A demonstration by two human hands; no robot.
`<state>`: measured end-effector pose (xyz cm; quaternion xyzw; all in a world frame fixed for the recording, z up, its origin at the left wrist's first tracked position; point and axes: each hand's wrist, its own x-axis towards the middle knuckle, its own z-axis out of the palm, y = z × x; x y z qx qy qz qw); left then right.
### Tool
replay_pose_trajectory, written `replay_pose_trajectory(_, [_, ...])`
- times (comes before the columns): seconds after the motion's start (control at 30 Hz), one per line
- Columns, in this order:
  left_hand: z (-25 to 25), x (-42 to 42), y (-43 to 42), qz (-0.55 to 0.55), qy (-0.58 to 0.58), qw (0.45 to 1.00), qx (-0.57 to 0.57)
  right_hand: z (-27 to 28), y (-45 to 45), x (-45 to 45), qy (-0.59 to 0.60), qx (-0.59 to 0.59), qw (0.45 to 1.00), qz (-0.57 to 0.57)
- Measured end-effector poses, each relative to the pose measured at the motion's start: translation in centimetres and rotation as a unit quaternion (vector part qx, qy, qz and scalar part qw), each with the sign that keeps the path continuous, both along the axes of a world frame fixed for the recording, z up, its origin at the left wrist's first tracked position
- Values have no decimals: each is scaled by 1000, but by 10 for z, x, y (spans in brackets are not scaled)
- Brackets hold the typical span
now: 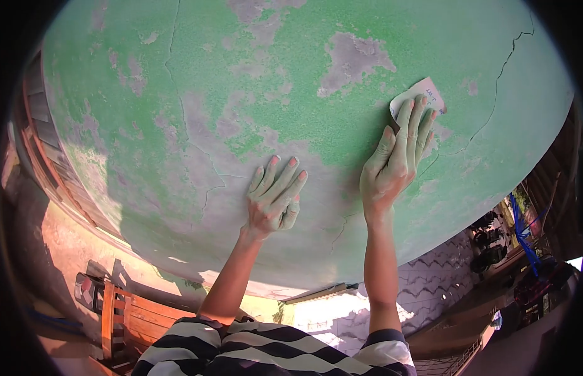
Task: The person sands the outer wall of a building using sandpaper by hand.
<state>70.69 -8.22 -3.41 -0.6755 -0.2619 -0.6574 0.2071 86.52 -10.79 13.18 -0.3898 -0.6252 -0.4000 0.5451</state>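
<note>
A large green wall (pixel 273 125) fills the upper view, its paint worn to grey patches and crossed by thin cracks. My right hand (pixel 395 156) presses a piece of sandpaper (pixel 429 91) flat against it with the fingers. The pale printed back of the sheet shows past my fingertips, and the rest is hidden beneath them. Lower and to the left, my left hand (pixel 274 197) rests on a grey worn area of the wall, fingers stretched out and holding nothing. Pale dust coats both hands.
An orange-brown wooden bench (pixel 144 319) stands behind at lower left. Paving with a wavy pattern (pixel 435 272) lies at lower right. Beyond it hang blue straps (pixel 522 235), near dark objects that I cannot make out.
</note>
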Motion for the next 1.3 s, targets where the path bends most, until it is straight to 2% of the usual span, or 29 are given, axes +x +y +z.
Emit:
replay_pose_trajectory(0.07, [3,-19,-3,74,8,994,-76,-38,1,-18,-27,-47,998,-15])
replay_pose_trajectory(0.13, [2,-41,-2,92,-4,989,-116,-113,0,-30,-82,-114,990,-33])
replay_pose_trajectory(0.17, [1,-53,-1,116,-25,981,-156,-148,1,-33,-137,-115,983,-46])
replay_pose_trajectory(0.2, [1,-61,1,114,-27,981,-154,-156,8,-30,-139,-113,983,-48])
replay_pose_trajectory(0.27, [1,-79,6,200,-10,966,-165,-159,20,-24,-178,-36,981,-71])
replay_pose_trajectory(0.4, [-3,-101,13,186,6,969,-161,-32,9,-36,59,-4,998,-33])
replay_pose_trajectory(0.43, [-5,-106,16,185,-1,973,-140,-17,8,-35,93,24,995,-27])
replay_pose_trajectory(0.5, [-6,-117,22,177,-5,977,-117,-28,11,-44,103,27,993,-45])
replay_pose_trajectory(0.57, [-7,-129,26,199,-24,976,-88,-67,13,-61,109,-4,993,-51])
replay_pose_trajectory(0.63, [-7,-142,29,209,-13,974,-85,-146,15,-78,75,-47,995,-51])
replay_pose_trajectory(0.67, [-7,-146,29,225,-7,971,-83,-189,18,-81,34,-53,995,-75])
replay_pose_trajectory(0.7, [-7,-147,31,222,-6,972,-81,-196,16,-89,-8,-58,994,-97])
replay_pose_trajectory(0.77, [-8,-153,32,212,-26,974,-78,-197,19,-77,5,-55,994,-95])
replay_pose_trajectory(0.8, [-8,-156,33,208,-15,975,-75,-180,18,-75,19,-52,994,-90])
replay_pose_trajectory(0.93, [-13,-161,34,208,-12,975,-72,-74,12,-69,177,20,983,-52])
replay_pose_trajectory(1.03, [-12,-162,36,208,-13,975,-76,-78,18,-93,208,26,975,-66])
replay_pose_trajectory(1.07, [-13,-163,35,209,-14,974,-81,-101,18,-105,209,22,975,-70])
replay_pose_trajectory(1.13, [-13,-165,32,206,-13,974,-89,-161,20,-124,75,-50,994,-68])
replay_pose_trajectory(1.23, [-14,-164,36,204,-13,976,-82,-145,21,-99,6,-11,995,-96])
replay_pose_trajectory(1.3, [-15,-169,38,203,-7,977,-70,-97,16,-76,138,25,986,-86])
